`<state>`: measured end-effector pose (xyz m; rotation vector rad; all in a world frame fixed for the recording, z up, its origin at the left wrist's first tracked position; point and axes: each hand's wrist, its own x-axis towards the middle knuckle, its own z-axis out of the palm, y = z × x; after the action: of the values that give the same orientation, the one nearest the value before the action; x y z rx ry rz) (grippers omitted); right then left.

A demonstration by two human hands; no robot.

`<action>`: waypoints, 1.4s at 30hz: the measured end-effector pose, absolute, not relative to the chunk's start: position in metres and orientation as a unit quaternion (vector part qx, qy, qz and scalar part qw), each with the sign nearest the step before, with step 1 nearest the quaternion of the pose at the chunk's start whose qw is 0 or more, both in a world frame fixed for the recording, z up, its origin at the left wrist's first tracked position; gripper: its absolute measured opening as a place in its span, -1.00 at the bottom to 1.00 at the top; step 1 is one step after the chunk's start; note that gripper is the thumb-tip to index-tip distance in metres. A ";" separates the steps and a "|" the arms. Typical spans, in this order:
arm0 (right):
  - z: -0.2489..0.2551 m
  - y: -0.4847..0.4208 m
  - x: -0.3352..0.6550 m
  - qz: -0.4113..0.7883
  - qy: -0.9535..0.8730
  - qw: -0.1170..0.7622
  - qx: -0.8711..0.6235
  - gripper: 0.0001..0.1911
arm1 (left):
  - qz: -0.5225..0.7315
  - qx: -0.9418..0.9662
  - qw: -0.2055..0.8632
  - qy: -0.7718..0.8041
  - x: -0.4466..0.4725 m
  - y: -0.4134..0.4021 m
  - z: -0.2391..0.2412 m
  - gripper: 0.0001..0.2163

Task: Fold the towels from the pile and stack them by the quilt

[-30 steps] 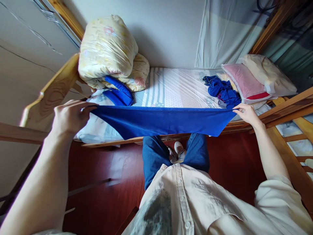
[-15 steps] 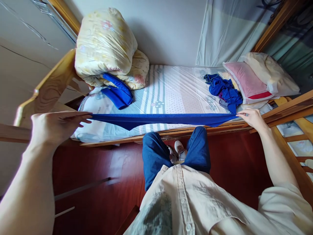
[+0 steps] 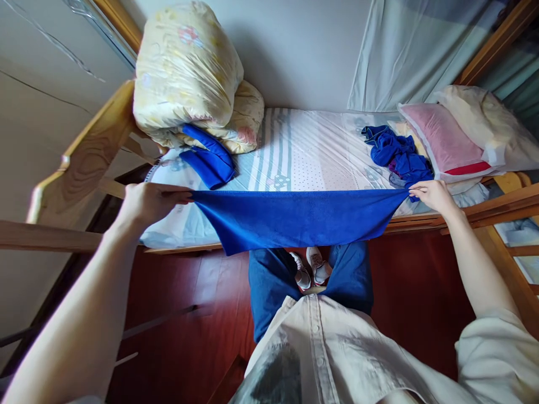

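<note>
A blue towel [image 3: 295, 219] is stretched wide in front of me, its top edge drawn nearly straight and its lower part hanging over the bed's front edge and my knees. My left hand [image 3: 154, 203] pinches its left corner. At the other end, my right hand [image 3: 432, 196] pinches the right corner between thumb and fingers. Behind the towel, on the left of the bed, lies a folded blue cloth [image 3: 210, 163]. A crumpled heap of blue cloths [image 3: 393, 152] rests on the right, just beyond my right hand.
The bed [image 3: 311, 151] has a patterned sheet and a wooden frame. A rolled yellow quilt [image 3: 185, 73] is piled at its left end. At the right end sit a pink pillow [image 3: 446, 134] in a clear cover and a cream bundle [image 3: 484, 120]. Reddish floor [image 3: 177, 314] lies below.
The towel's hanging part has swung down and toward me, so more of its face shows. My left hand has come inward to the right. The view has shifted slightly.
</note>
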<state>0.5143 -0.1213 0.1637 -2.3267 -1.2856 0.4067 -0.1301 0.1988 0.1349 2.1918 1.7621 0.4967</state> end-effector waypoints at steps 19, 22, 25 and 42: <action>0.051 -0.018 0.541 -0.017 -0.507 0.283 -0.814 -0.77 | 0.326 0.775 0.109 0.530 -0.085 0.264 0.047 -0.73; 0.014 -0.021 0.533 0.025 -0.505 0.256 -0.824 -0.74 | 0.263 0.787 0.141 0.540 -0.086 0.252 0.007 -0.75; -0.022 -0.027 0.525 0.074 -0.494 0.226 -0.836 -0.70 | 0.205 0.791 0.180 0.548 -0.084 0.241 -0.035 -0.77; -0.104 -0.066 0.498 0.148 -0.486 -0.038 -0.861 -0.57 | -0.017 0.795 0.172 0.581 -0.099 0.205 -0.142 -0.72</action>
<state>0.4977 -0.0656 -0.1035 -2.7713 -1.5645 0.4773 -0.0988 0.2054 -0.1423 2.2573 1.6488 -0.0477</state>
